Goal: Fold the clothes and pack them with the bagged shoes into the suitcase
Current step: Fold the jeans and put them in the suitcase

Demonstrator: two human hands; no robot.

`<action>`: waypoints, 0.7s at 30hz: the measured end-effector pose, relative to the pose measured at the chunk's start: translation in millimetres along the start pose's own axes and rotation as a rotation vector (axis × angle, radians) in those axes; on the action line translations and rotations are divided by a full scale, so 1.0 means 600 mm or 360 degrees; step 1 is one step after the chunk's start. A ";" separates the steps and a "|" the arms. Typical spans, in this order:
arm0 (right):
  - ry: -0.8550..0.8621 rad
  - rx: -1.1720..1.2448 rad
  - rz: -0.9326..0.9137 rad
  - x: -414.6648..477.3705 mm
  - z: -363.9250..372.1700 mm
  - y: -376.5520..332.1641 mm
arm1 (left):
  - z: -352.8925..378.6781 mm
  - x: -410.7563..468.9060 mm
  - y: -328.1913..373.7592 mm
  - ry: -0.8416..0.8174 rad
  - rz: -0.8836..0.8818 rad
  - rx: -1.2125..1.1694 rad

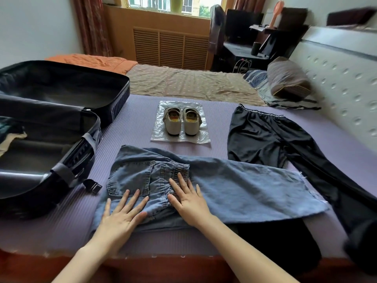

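Left hand (120,217) lies palm down, fingers straight and spread, on the denim trousers (234,186) near their left edge, fingertips at the back pocket; it clasps nothing. Right hand (188,203) lies flat likewise, fingers splayed over the elastic waistband; we see no cloth pinched in either hand. We note the denim lies across the near part of the purple mat (132,123), legs running to the right; the frayed hem reaches the black trousers (261,135), which are spread out at the right, lettered waistband on the far side. Beyond the denim, mid-mat, we record pale shoes (181,121) standing side by side on a flat clear plastic bag (159,131), not inside it. The suitcase (61,94) lies open at the left; a buckled strap (92,185) trails just beside the denim.
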State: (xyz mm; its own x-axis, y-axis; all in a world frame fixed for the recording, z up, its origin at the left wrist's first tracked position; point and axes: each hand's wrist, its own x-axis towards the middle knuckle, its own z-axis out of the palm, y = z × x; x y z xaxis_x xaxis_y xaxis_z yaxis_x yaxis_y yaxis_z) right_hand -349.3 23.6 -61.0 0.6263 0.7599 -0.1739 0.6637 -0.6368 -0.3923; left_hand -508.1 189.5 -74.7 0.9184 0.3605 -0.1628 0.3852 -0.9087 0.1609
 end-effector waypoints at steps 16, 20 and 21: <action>0.0967 0.0476 0.0960 -0.204 -0.173 0.344 | -0.063 0.096 0.313 0.0081 0.0431 -0.0384; 0.0971 0.0592 0.1333 -0.255 -0.185 0.434 | -0.033 0.118 0.413 -0.0058 0.0521 -0.0193; 0.0973 0.0604 0.1408 -0.261 -0.183 0.449 | -0.021 0.123 0.427 -0.0088 0.0525 -0.0139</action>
State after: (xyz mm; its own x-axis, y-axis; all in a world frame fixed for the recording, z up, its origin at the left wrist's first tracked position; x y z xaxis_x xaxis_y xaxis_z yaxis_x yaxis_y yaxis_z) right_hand -223.6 -281.4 -40.3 0.9764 -0.1930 -0.0972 -0.2113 -0.7583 -0.6167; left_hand -340.6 -14.3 -33.3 0.9894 0.0360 -0.1404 0.0766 -0.9522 0.2958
